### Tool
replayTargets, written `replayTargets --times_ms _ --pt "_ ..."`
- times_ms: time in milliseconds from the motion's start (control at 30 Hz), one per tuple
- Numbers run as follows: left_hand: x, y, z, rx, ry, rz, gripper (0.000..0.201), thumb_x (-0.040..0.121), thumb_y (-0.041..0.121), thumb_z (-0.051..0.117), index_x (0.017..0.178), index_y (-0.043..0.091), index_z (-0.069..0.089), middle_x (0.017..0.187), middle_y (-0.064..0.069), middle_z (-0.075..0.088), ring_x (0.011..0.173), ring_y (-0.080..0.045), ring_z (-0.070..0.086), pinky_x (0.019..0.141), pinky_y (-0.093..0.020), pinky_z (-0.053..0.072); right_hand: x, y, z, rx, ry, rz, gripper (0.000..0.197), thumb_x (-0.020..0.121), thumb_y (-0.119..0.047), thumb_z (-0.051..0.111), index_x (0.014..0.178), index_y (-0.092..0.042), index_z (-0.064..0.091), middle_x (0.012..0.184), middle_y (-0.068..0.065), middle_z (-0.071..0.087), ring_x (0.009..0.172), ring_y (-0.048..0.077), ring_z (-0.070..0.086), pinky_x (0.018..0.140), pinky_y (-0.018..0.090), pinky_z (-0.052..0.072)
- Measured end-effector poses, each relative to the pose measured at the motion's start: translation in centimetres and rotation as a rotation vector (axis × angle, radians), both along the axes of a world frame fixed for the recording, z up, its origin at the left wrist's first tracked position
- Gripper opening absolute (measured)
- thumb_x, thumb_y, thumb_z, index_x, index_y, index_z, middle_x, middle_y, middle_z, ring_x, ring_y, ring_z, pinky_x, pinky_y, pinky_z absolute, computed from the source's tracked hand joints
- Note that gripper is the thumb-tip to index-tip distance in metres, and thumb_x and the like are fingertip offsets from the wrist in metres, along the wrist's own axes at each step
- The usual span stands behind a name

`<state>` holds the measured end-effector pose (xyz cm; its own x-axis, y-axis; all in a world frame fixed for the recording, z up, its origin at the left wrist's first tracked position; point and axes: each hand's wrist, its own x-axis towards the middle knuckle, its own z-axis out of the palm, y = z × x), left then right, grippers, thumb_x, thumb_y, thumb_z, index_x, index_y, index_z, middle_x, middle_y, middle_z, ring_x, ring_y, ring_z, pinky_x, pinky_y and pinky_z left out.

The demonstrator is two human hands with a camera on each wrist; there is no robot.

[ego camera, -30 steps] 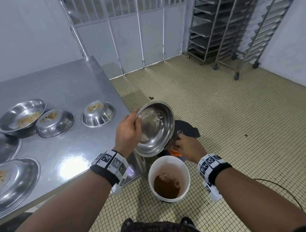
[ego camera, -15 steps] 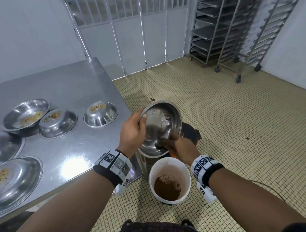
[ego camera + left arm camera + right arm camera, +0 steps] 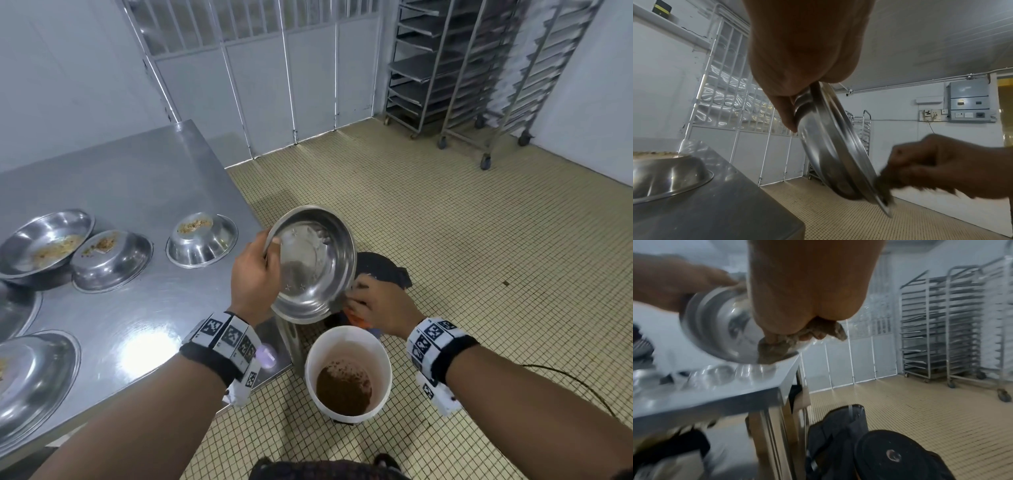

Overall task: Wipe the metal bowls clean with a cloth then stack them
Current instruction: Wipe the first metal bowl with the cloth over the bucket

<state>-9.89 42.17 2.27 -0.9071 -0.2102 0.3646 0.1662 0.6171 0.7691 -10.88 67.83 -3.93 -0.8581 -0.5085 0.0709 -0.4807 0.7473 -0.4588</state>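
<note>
From my head camera, my left hand (image 3: 251,279) grips a bowl (image 3: 313,263) by its rim, thumb inside and fingers behind, tilting it so its inside faces me, off the corner of the steel table (image 3: 137,192) and above a white bucket (image 3: 347,371) with brown matter in the bottom. My right hand (image 3: 378,306) sits at the bowl's lower right edge, fingers curled; what they hold is hidden here. Three bowls with crumbs on them stand on the table to the left: one upright (image 3: 44,243), two upside down (image 3: 111,260) (image 3: 202,240). More bowls (image 3: 32,380) lie at the left edge. Wheeled racks (image 3: 455,68) stand by the far wall. From my left wrist, my fingers (image 3: 785,112) clasp the bowl's rim (image 3: 835,139) and the bowl hangs steeply tilted; my right hand (image 3: 941,165) is blurred at its lower edge. An upside-down bowl (image 3: 668,177) rests on the table nearby. From my right wrist, my fingers pinch a crumpled brownish cloth (image 3: 777,345) against the bowl's (image 3: 719,332) lower edge, just above the table corner.
</note>
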Motion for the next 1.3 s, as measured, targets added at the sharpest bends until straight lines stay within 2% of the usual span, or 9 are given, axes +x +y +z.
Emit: replayTargets --times_ms 200,300,467,600,700,767,900,1067,1300 --pt "0.7 1.5 0.7 0.021 -0.023 -0.057 0.023 0.111 0.029 0.045 0.119 0.025 0.067 0.088 0.013 0.067 0.086 -0.007 0.063 0.074 -0.027 0.047 -3.4 -3.4 2.9 -0.27 0.262 -0.266 0.031 0.104 -0.035 0.054 0.128 -0.022 0.069 0.099 -0.012 0.048 0.071 0.009 0.051 0.057 0.017 0.043" --pt "1.3 2.5 0.9 0.014 -0.034 -0.095 0.018 0.11 0.028 0.048 0.108 0.029 0.066 0.083 0.017 0.066 0.079 0.003 0.061 0.067 -0.011 0.041 -3.9 -5.7 3.4 -0.378 0.273 -0.272 0.029 0.104 -0.037 0.054 0.123 -0.026 0.073 0.106 -0.005 0.059 0.081 0.011 0.056 0.066 0.022 0.049" --pt "1.6 2.2 0.7 0.082 -0.034 -0.121 0.018 0.109 0.027 0.05 0.099 0.029 0.064 0.08 0.012 0.066 0.077 -0.001 0.062 0.069 -0.019 0.047 -2.6 -8.3 1.9 -0.437 0.132 -0.116 0.028 0.105 -0.03 0.056 0.12 -0.016 0.074 0.115 0.0 0.063 0.089 0.007 0.058 0.083 0.026 0.048" --pt "1.7 1.4 0.4 0.134 -0.046 -0.073 0.018 0.109 0.03 0.05 0.109 0.027 0.068 0.084 0.004 0.072 0.081 -0.012 0.068 0.075 -0.036 0.057 -1.0 -8.8 -0.1 -0.336 -0.038 0.023 0.032 0.097 -0.053 0.059 0.119 -0.033 0.07 0.118 -0.012 0.066 0.098 0.004 0.065 0.096 0.034 0.053" --pt "1.5 0.8 0.6 0.157 -0.05 -0.053 0.017 0.109 0.032 0.05 0.112 0.037 0.066 0.086 0.004 0.071 0.08 -0.009 0.067 0.073 -0.03 0.054 -0.3 -8.6 -1.9 -0.082 -0.029 0.157 0.032 0.1 -0.033 0.06 0.131 -0.038 0.065 0.133 -0.004 0.061 0.114 0.02 0.063 0.099 0.04 0.052" --pt "1.4 0.4 0.8 0.18 -0.057 -0.042 0.017 0.109 0.031 0.05 0.112 0.034 0.066 0.088 0.004 0.071 0.083 -0.008 0.066 0.071 -0.021 0.052 -0.3 -7.9 -1.5 -0.043 -0.09 0.241 0.031 0.1 -0.045 0.058 0.13 -0.043 0.063 0.135 -0.007 0.061 0.118 0.016 0.061 0.102 0.036 0.049" --pt "1.6 -0.1 0.8 0.204 -0.07 -0.01 0.018 0.109 0.029 0.05 0.113 0.029 0.067 0.087 0.008 0.069 0.077 0.009 0.062 0.064 -0.005 0.044 -1.9 -6.4 1.9 0.048 -0.046 0.136 0.027 0.101 -0.031 0.057 0.123 -0.024 0.07 0.125 -0.005 0.06 0.103 0.021 0.064 0.088 0.035 0.053" --pt "1.5 0.5 1.0 0.219 -0.04 -0.063 0.017 0.109 0.024 0.052 0.11 0.029 0.069 0.082 0.006 0.067 0.073 0.004 0.06 0.064 -0.009 0.045 -4.3 -5.6 4.6 -0.152 0.319 -0.168 0.028 0.105 -0.031 0.054 0.119 -0.018 0.073 0.101 -0.001 0.064 0.06 0.014 0.056 0.049 0.024 0.047" --pt "1.3 0.1 1.6 0.278 -0.022 -0.026 0.019 0.109 0.026 0.052 0.111 0.022 0.071 0.085 0.007 0.07 0.074 0.005 0.063 0.064 -0.007 0.045 -2.7 -4.7 3.9 0.25 0.127 -0.158 0.031 0.106 -0.028 0.043 0.128 -0.019 0.063 0.117 0.006 0.055 0.076 0.028 0.059 0.065 0.037 0.048"
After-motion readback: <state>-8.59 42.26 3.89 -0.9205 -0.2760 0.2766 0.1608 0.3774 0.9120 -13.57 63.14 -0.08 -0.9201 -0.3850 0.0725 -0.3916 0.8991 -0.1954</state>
